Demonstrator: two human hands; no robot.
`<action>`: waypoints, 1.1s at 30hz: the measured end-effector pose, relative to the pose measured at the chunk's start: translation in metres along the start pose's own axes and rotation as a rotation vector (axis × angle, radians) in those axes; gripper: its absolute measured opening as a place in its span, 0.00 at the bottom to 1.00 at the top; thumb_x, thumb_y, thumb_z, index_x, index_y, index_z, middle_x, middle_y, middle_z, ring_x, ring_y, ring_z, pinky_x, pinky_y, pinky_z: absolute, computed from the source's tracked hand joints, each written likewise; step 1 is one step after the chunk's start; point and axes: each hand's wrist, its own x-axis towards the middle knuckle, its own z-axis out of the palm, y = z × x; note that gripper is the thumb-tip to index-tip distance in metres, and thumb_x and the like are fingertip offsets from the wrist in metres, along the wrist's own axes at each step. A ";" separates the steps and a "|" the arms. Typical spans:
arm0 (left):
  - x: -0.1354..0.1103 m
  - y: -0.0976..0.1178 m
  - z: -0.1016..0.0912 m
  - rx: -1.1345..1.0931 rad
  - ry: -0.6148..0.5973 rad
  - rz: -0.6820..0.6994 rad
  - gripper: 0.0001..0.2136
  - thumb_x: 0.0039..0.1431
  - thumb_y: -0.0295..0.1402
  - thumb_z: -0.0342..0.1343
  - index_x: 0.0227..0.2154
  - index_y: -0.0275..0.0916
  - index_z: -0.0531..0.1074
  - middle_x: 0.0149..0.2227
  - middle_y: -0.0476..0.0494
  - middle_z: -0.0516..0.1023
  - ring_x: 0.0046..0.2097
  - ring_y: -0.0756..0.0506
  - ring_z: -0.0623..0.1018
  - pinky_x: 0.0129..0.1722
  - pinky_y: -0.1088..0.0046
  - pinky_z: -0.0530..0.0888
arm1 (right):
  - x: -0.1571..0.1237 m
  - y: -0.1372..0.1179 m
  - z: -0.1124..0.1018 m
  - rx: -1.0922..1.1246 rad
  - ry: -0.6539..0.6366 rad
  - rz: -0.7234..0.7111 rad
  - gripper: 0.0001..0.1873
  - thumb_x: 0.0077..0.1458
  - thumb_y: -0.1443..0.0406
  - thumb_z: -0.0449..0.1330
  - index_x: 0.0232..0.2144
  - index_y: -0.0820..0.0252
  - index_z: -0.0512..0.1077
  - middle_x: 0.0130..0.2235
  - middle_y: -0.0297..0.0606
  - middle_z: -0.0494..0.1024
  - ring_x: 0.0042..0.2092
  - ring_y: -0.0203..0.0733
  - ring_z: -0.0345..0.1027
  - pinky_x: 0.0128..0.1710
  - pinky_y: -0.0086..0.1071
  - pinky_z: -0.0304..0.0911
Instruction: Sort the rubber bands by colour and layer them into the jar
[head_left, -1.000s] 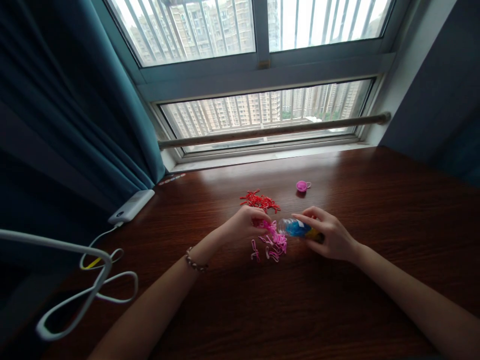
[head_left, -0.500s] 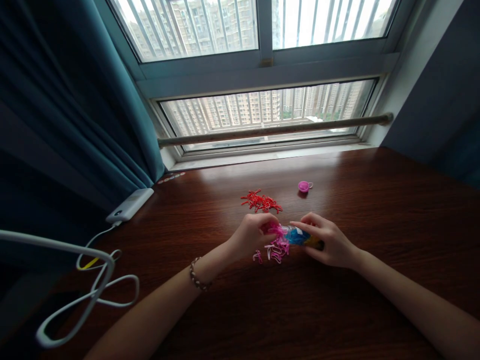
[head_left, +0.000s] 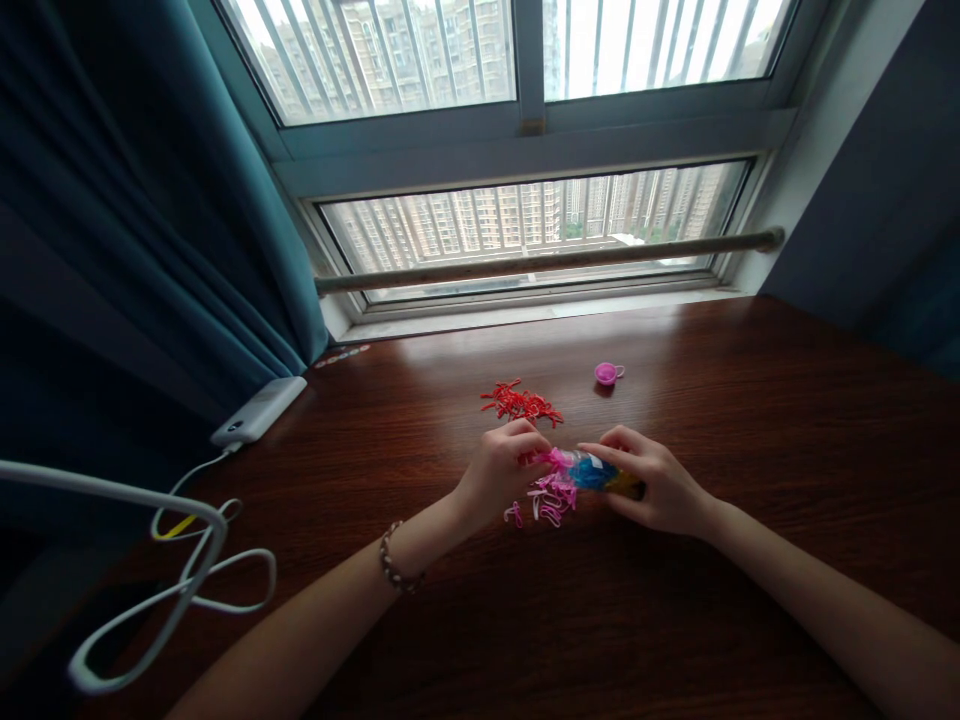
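My right hand grips a small clear bottle lying on its side, with blue and yellow bits inside. My left hand is pinched on pink rubber bands at the bottle's open mouth. A small heap of pink rubber bands lies on the wooden table just under both hands. A pile of red rubber bands sits a little farther back, apart from my fingers. A beaded bracelet is on my left wrist.
A pink bottle cap lies behind the hands to the right. A white power bank with a looping white cable sits at the left edge by the teal curtain. The window sill runs along the table's far side.
My left hand has lifted a pinch of pink bands from the heap up to the bottle's mouth. The bottle and my right hand have barely shifted.
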 end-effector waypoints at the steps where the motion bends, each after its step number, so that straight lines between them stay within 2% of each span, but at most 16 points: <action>1: 0.000 0.001 0.000 -0.010 -0.005 -0.016 0.01 0.46 0.27 0.59 0.25 0.35 0.73 0.28 0.47 0.72 0.29 0.52 0.69 0.29 0.78 0.67 | 0.000 0.000 0.000 -0.003 0.003 0.001 0.29 0.44 0.69 0.57 0.52 0.56 0.62 0.40 0.41 0.66 0.38 0.41 0.62 0.38 0.35 0.61; 4: 0.000 0.001 -0.001 -0.095 -0.019 -0.127 0.05 0.45 0.26 0.60 0.27 0.34 0.73 0.28 0.47 0.74 0.29 0.51 0.71 0.29 0.77 0.68 | 0.000 0.001 0.000 -0.008 0.009 0.007 0.29 0.44 0.69 0.57 0.52 0.56 0.62 0.40 0.41 0.66 0.38 0.41 0.62 0.38 0.35 0.62; 6: 0.001 -0.001 -0.002 -0.227 -0.047 -0.213 0.06 0.45 0.27 0.59 0.29 0.34 0.72 0.29 0.46 0.75 0.30 0.51 0.73 0.31 0.76 0.71 | 0.000 0.002 0.000 -0.015 0.013 0.014 0.29 0.44 0.68 0.57 0.52 0.56 0.62 0.40 0.41 0.66 0.38 0.41 0.62 0.38 0.34 0.62; 12: 0.005 -0.006 -0.008 -0.629 -0.211 -0.416 0.13 0.44 0.29 0.60 0.35 0.31 0.72 0.35 0.40 0.77 0.36 0.47 0.77 0.39 0.69 0.74 | 0.000 0.005 0.001 -0.045 0.042 0.023 0.29 0.43 0.68 0.58 0.51 0.55 0.63 0.40 0.40 0.67 0.38 0.42 0.63 0.38 0.34 0.63; 15: 0.005 -0.006 -0.007 -0.713 -0.244 -0.459 0.16 0.40 0.28 0.63 0.35 0.31 0.72 0.36 0.39 0.78 0.37 0.46 0.77 0.40 0.67 0.74 | 0.000 0.006 0.002 -0.052 0.049 0.024 0.28 0.44 0.68 0.58 0.51 0.56 0.63 0.40 0.41 0.67 0.38 0.42 0.64 0.38 0.35 0.63; 19: 0.001 -0.006 -0.001 -0.637 -0.134 -0.342 0.11 0.43 0.30 0.62 0.31 0.31 0.74 0.34 0.41 0.78 0.36 0.47 0.77 0.39 0.69 0.74 | -0.001 0.005 0.002 -0.048 0.053 0.015 0.29 0.44 0.68 0.58 0.51 0.55 0.63 0.40 0.41 0.67 0.38 0.42 0.64 0.37 0.35 0.63; 24: -0.002 -0.006 0.002 -0.357 0.007 -0.135 0.06 0.48 0.32 0.59 0.28 0.35 0.75 0.30 0.42 0.76 0.35 0.48 0.74 0.35 0.73 0.72 | 0.000 0.001 0.003 -0.019 0.042 0.004 0.29 0.45 0.68 0.58 0.52 0.55 0.62 0.41 0.41 0.66 0.38 0.42 0.63 0.38 0.35 0.63; 28: -0.002 -0.002 0.002 -0.210 0.112 -0.132 0.11 0.47 0.35 0.60 0.32 0.35 0.72 0.32 0.44 0.74 0.33 0.50 0.72 0.31 0.76 0.71 | -0.001 -0.001 0.004 -0.005 0.054 -0.009 0.29 0.45 0.68 0.58 0.52 0.55 0.62 0.41 0.41 0.66 0.38 0.42 0.63 0.37 0.35 0.63; 30: -0.002 0.000 0.003 -0.187 0.109 -0.161 0.13 0.46 0.36 0.60 0.34 0.34 0.70 0.31 0.45 0.73 0.29 0.51 0.71 0.27 0.77 0.69 | -0.001 -0.001 0.004 -0.007 0.056 -0.015 0.29 0.45 0.67 0.58 0.52 0.55 0.62 0.40 0.41 0.66 0.38 0.42 0.63 0.37 0.35 0.63; 33: -0.004 0.003 0.004 -0.090 0.058 -0.140 0.08 0.49 0.36 0.58 0.27 0.35 0.71 0.26 0.47 0.73 0.27 0.52 0.70 0.27 0.77 0.68 | -0.001 -0.001 0.004 -0.011 0.059 -0.021 0.29 0.45 0.67 0.58 0.52 0.55 0.62 0.40 0.41 0.66 0.38 0.42 0.63 0.37 0.35 0.63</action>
